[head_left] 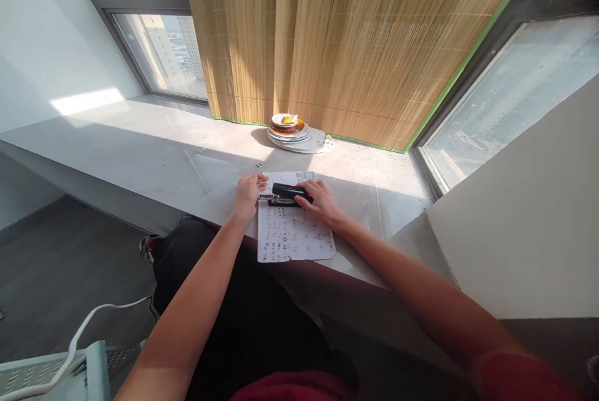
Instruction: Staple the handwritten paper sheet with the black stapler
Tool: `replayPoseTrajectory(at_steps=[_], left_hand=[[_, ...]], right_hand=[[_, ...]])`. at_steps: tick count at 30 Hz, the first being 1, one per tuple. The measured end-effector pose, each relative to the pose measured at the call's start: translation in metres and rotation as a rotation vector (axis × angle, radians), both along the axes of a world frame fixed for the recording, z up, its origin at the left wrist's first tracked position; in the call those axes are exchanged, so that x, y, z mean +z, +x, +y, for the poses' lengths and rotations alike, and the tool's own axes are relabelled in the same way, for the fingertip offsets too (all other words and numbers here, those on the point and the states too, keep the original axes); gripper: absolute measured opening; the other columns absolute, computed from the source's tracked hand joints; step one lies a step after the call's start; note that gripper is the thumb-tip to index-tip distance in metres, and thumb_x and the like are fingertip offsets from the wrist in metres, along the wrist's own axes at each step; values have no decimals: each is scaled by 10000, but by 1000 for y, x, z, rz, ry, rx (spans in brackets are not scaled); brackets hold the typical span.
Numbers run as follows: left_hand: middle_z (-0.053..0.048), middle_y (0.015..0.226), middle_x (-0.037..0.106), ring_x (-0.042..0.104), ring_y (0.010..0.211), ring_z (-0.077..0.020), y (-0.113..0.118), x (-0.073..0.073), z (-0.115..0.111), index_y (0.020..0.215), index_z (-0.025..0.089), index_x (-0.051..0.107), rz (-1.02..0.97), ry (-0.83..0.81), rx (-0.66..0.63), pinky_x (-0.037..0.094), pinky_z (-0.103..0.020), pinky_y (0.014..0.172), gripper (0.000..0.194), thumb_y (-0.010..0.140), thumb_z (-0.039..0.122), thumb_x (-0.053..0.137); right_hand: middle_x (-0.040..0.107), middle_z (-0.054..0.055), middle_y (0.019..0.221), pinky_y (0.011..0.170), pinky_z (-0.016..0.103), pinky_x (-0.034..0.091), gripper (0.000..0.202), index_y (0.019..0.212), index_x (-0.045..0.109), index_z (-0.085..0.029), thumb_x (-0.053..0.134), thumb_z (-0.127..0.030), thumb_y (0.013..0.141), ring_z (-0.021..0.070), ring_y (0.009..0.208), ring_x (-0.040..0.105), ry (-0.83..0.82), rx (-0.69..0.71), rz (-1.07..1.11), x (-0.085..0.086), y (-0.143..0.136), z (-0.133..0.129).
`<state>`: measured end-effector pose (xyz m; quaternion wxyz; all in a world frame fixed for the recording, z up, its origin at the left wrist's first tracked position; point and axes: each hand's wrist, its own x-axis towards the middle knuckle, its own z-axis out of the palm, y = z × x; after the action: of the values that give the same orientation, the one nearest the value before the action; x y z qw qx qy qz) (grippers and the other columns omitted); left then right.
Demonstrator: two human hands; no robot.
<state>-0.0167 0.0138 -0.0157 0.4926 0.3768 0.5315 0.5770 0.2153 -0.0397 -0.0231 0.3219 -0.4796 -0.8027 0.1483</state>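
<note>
Two hands: both rest on one sheet at the ledge's near edge, with a stapler between them.
Left hand (248, 192): loosely curled, fingertips pinning the sheet's upper left corner; whether it pinches anything small I cannot tell.
Paper sheet (292, 236): lies flat on the grey ledge (140, 151), covered in handwriting, its lower edge reaching just past the ledge's front.
Stapler (289, 194): black, lying across the top of the sheet, its left end pointing at the left hand, its mouth apparently at the paper's top edge.
Right hand (321, 201): palm down, grasping the stapler's right end from above.
Progress: my judgement is that the stapler is placed and pressing is underway or about to come; no staple in the paper can be seen.
Stack of plates (291, 131): stands well back, against the bamboo blind (355, 45).
Hard to see: the writing is too small to read; small bits on the ledge near the sheet's top are unclear; the stapler's jaw is hidden by fingers.
</note>
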Motion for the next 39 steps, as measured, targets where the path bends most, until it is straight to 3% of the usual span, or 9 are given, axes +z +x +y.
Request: replayPoseTrajectory(at_steps=[4, 9, 14, 17, 23, 26, 29, 34, 39], left_hand=[[-136, 935, 767, 719, 832, -198, 0, -3, 1, 759, 147, 699, -11, 3, 23, 589, -393, 924, 200, 898, 188, 561], [-133, 1034, 758, 740, 1006, -220, -1, 3, -3, 819, 165, 691, -84, 46, 9, 567, -402, 1051, 179, 953, 232, 593], [-178, 1203, 752, 752, 1144, -292, -3, 17, -10, 1014, 166, 704, -359, -65, -315, 585, -438, 1077, 285, 1017, 435, 607], [-202, 1167, 769, 753, 1147, -295, -4, 20, -12, 1053, 136, 720, -436, -169, -428, 598, -436, 1071, 312, 1055, 391, 540], [-186, 1115, 781, 767, 1079, -236, -2, 18, -12, 1005, 83, 749, -507, -118, -398, 576, -363, 1139, 170, 989, 138, 589], [-155, 1033, 781, 775, 1036, -225, -3, 17, -9, 1011, 103, 734, -512, -95, -340, 584, -394, 1140, 173, 951, 57, 578], [-150, 1029, 774, 780, 1052, -219, -6, 18, -7, 1045, 115, 696, -441, -5, -180, 581, -396, 1140, 221, 934, -6, 549], [-148, 1177, 778, 797, 984, -211, -10, 20, -11, 1151, 164, 631, -185, 270, 86, 621, -420, 1043, 109, 1050, 174, 590], [-130, 1124, 818, 792, 800, -201, -5, 24, -20, 1136, 187, 698, 87, 413, 17, 640, -354, 807, 288, 992, 433, 737]], right_hand=[[718, 91, 1022, 908, 456, 518, 263, 1170, 682, -241, 731, -281, 915, 311, 1047, 587, 73, 17, 14, 1, -4, -5], [746, 90, 1167, 1016, 563, 472, 236, 1189, 721, -301, 574, -243, 1013, 348, 1141, 574, 306, -69, 9, 7, 1, -21], [749, 61, 1296, 1038, 569, 462, 329, 1215, 755, -344, 474, -240, 1080, 331, 1175, 604, 350, -11, -116, 9, 4, -28], [749, 62, 1302, 1044, 557, 463, 322, 1246, 755, -357, 475, -282, 1106, 328, 1223, 608, 300, 29, -186, 6, 7, -28], [756, 39, 1305, 1043, 537, 441, 262, 1216, 748, -381, 540, -290, 1085, 331, 1216, 602, 272, 18, -178, 7, 8, -29], [777, 75, 1168, 1016, 552, 463, 197, 1134, 764, -334, 602, -287, 1032, 346, 1148, 623, 326, -142, -35, 13, 0, -30], [769, 85, 984, 949, 526, 509, 108, 1015, 760, -280, 708, -343, 945, 329, 1004, 667, 310, -327, 179, 17, -6, -29], [798, 42, 887, 833, 436, 545, 241, 929, 779, -251, 827, -443, 792, 273, 823, 717, 30, -305, 361, 13, -3, -23], [792, 39, 860, 822, 433, 545, 235, 920, 794, -248, 863, -422, 778, 271, 803, 706, -60, -225, 295, 8, -2, -21]])
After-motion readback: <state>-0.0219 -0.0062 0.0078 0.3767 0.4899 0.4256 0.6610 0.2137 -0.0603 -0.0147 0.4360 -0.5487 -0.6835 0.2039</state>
